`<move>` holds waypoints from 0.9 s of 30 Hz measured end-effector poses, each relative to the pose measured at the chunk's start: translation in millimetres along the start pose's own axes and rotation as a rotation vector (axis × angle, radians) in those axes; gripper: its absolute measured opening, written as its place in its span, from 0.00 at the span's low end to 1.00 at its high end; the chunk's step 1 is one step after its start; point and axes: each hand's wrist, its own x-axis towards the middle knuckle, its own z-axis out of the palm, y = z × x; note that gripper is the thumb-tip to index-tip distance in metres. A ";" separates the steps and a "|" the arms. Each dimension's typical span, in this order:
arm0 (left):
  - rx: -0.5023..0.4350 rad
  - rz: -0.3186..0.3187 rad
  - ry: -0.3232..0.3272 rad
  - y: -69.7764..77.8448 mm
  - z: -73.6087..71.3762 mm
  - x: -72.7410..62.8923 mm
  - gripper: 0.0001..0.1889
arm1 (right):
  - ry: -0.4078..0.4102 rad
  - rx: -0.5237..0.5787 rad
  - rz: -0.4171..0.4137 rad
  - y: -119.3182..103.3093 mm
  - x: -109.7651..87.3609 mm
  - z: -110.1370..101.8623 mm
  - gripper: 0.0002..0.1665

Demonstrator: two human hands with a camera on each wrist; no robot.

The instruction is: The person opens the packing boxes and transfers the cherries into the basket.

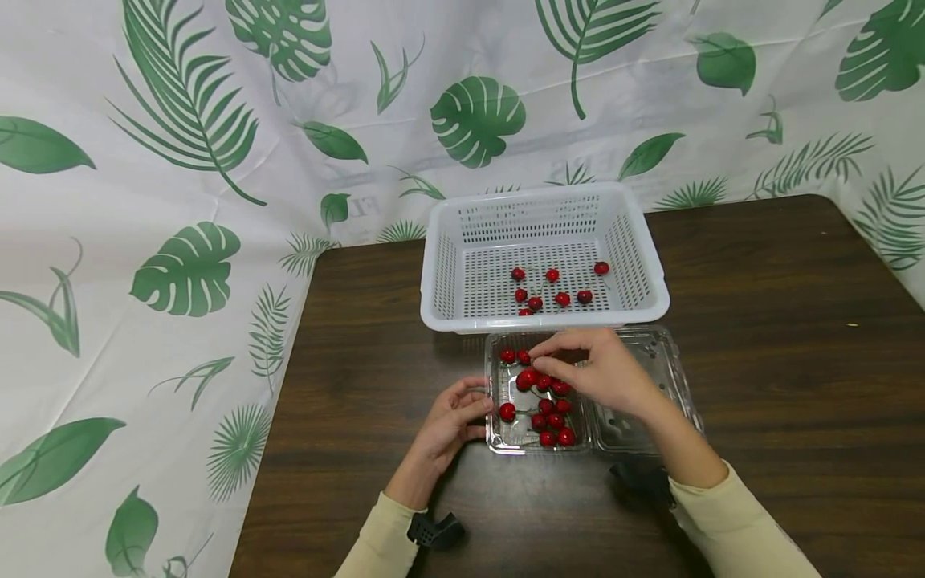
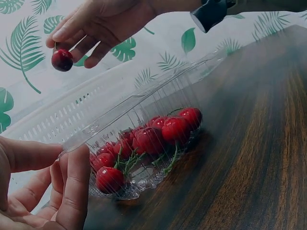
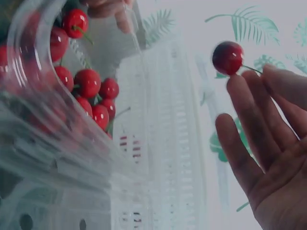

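Okay, my right hand (image 1: 607, 373) pinches a cherry (image 3: 228, 58) by its stem (image 3: 251, 69), hanging over the box (image 1: 535, 451); my left hand (image 1: 448, 421) pinches the box's left rim (image 1: 491, 360). Lid (image 1: 620, 421) lies open to the right, basket (image 1: 470, 323) with more cherries (image 1: 562, 299) sits behind. Box cherries (image 1: 547, 407) mostly bunch right; bare floor (image 1: 507, 385) shows at left. I'd lower mine into that gap and let go only just above the floor, since a high drop may bruise or bounce it. Left pinch should be light: the box looks flexy.
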 end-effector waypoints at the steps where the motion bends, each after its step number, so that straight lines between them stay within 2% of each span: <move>1: 0.000 0.000 0.000 -0.1 0.0 0.0 0.18 | 0.026 0.003 -0.001 0.9 0.8 -2.0 0.06; 7: 0.000 0.003 -0.007 -0.4 -0.7 0.2 0.19 | 0.188 0.089 0.024 13.8 5.8 -12.6 0.09; 14: 0.004 0.004 -0.008 -1.3 -1.6 0.5 0.19 | 0.442 0.104 0.077 23.5 11.1 -20.0 0.12; 19: 0.007 0.009 -0.007 -1.3 -1.5 0.2 0.19 | 0.560 0.024 0.066 27.9 15.8 -21.2 0.11; 23: 0.007 0.010 -0.008 -1.0 -1.1 -0.2 0.18 | 0.648 -0.043 0.019 34.1 20.3 -20.8 0.09; 27: 0.004 0.010 -0.006 -1.1 -0.9 0.0 0.18 | 0.672 -0.118 -0.045 43.3 24.0 -20.7 0.07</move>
